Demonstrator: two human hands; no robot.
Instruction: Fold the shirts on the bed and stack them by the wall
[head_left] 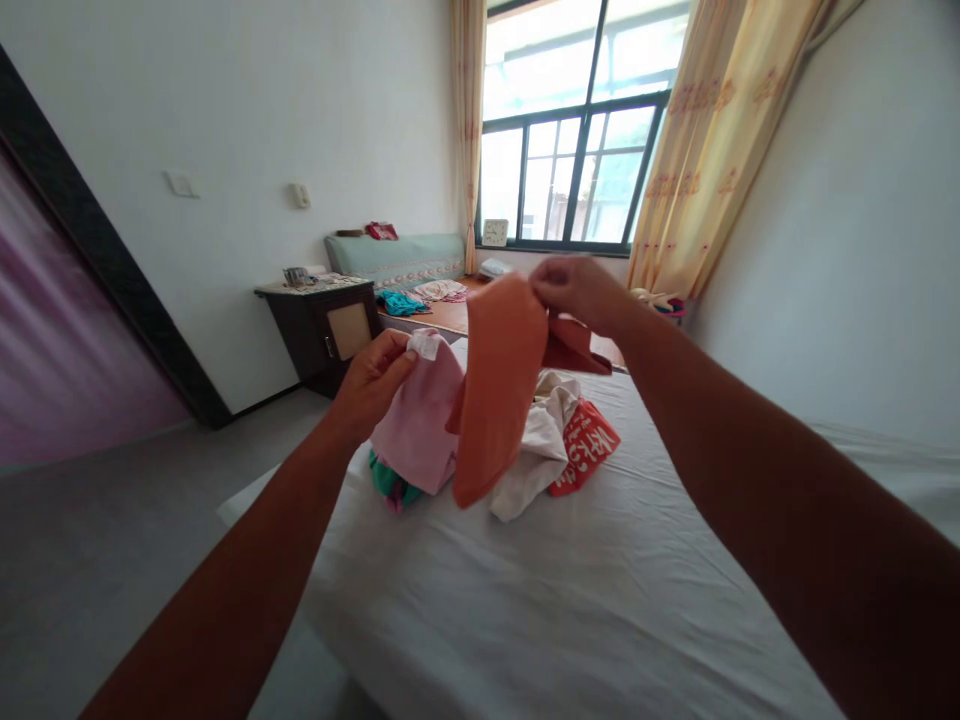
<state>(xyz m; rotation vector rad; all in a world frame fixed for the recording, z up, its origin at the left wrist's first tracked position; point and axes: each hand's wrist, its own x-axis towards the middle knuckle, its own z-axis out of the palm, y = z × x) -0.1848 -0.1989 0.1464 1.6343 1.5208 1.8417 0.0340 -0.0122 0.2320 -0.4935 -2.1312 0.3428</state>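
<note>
Well, right hand (574,288) holds orange cloth (499,390), left hand (375,378) pink cloth (420,430)

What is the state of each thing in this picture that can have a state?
Orange cloth, hanging from right hand
Pink cloth, held at top by left hand
Green cloth, partly covered
White cloth, crumpled
Red cloth, partly covered
Bed sheet, wrinkled
Curtains, drawn aside
Cabinet door, shut

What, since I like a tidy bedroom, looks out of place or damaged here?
Mildly: the red bundle sits on top of the pale green headboard, an odd spot. The white cloth on the bed lies crumpled. The pink cloth in the left hand and orange cloth in the right hand show no clear damage.
</note>
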